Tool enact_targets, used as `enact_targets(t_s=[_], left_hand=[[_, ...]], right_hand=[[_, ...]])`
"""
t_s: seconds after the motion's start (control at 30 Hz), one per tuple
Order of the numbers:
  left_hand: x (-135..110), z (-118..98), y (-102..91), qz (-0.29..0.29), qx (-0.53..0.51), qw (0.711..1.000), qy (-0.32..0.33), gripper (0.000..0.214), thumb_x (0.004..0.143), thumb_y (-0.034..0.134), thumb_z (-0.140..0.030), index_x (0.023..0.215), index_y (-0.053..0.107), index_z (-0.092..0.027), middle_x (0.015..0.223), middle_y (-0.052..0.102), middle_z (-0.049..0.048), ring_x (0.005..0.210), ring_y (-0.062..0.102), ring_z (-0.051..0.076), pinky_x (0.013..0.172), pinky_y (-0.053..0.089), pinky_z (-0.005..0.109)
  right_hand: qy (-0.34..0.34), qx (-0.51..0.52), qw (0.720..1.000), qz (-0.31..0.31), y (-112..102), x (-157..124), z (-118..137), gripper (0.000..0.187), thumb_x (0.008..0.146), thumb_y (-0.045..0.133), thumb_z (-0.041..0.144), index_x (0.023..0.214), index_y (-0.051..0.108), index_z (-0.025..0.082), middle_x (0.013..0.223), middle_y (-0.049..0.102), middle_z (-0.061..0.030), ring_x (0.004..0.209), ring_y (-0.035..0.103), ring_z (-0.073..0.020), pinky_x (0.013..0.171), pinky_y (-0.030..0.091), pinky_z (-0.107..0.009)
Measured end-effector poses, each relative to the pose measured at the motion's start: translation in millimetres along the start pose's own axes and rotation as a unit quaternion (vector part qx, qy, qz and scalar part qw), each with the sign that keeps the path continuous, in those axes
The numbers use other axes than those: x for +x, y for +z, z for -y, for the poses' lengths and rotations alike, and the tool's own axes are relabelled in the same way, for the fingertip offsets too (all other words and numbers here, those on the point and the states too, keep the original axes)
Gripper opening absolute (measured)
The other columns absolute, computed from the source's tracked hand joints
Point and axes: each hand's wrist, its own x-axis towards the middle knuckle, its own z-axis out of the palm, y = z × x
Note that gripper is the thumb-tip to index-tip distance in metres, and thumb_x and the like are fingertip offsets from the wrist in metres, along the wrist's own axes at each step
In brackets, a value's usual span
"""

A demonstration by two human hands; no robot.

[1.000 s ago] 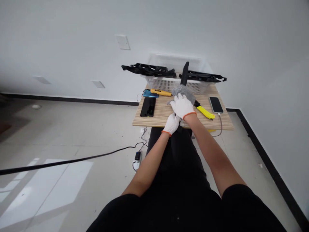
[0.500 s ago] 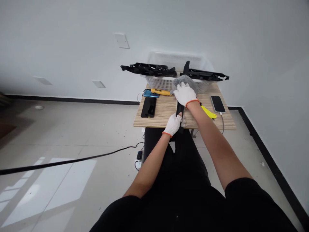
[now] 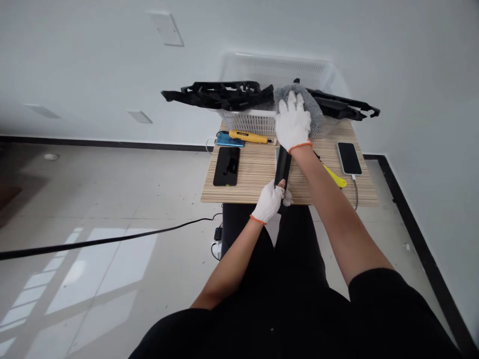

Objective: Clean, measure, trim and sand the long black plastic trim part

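Note:
A long black plastic strip [image 3: 283, 162] runs from the table's front edge up toward the basket. My left hand [image 3: 270, 199], in a white glove with an orange cuff, is closed around its near end. Higher up, my gloved right hand [image 3: 294, 121] presses a grey cloth [image 3: 313, 110] against the strip, fingers over the fabric. The cloth and hand hide the strip's middle; its far tip pokes out above the cloth. More black plastic parts [image 3: 228, 95] lie across the rim of a white basket [image 3: 249, 121], left and right of the cloth.
On the wooden table [image 3: 254, 169] lie a black phone [image 3: 226, 166], a blue phone [image 3: 230, 139], a yellow-orange tool [image 3: 249, 136], a yellow-handled cutter [image 3: 336, 177] and a phone on a cable [image 3: 349, 158]. A black cable [image 3: 112, 239] crosses at the left. The wall stands behind the basket.
My right hand and the cloth have slid farther up the strip, toward its far end. My left hand keeps hold of the near end. The camera view has shifted and tilted slightly.

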Motion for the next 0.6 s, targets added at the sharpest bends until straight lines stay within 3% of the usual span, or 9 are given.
enact_targets(t_s=[0.17, 0.4, 0.6], left_hand=[[-4, -4, 0.6, -0.002, 0.0, 1.0, -0.015, 0.039, 0.099, 0.053, -0.052, 0.077, 0.049, -0.021, 0.057, 0.06, -0.0011, 0.048, 0.06, 0.013, 0.051, 0.05, 0.027], [-6, -9, 1.6, -0.002, 0.02, 0.999, -0.026, 0.039, 0.1, 0.051, -0.053, 0.081, 0.053, -0.02, 0.057, 0.064, 0.0008, 0.05, 0.063, 0.015, 0.051, 0.049, 0.028], [-7, -6, 0.1, -0.005, 0.035, 0.999, -0.021, 0.039, 0.101, 0.05, -0.052, 0.081, 0.054, -0.02, 0.058, 0.063, 0.0006, 0.051, 0.061, 0.015, 0.053, 0.049, 0.029]], right_hand=[[-0.004, -0.016, 1.0, 0.008, -17, 18, -4, 0.049, 0.108, 0.029, 0.025, 0.148, 0.054, 0.01, 0.17, 0.029, -0.0148, 0.157, 0.023, -0.0389, 0.115, 0.042, -0.06], [0.029, -0.002, 0.999, 0.013, -16, 51, -7, 0.048, 0.108, 0.032, 0.028, 0.147, 0.054, 0.012, 0.17, 0.03, -0.0144, 0.157, 0.024, -0.0414, 0.115, 0.044, -0.064], [0.018, 0.015, 1.0, -0.014, -5, 84, -22, 0.054, 0.106, 0.02, 0.025, 0.133, 0.062, 0.006, 0.156, 0.047, -0.0193, 0.143, 0.046, -0.0428, 0.11, 0.047, -0.062]])
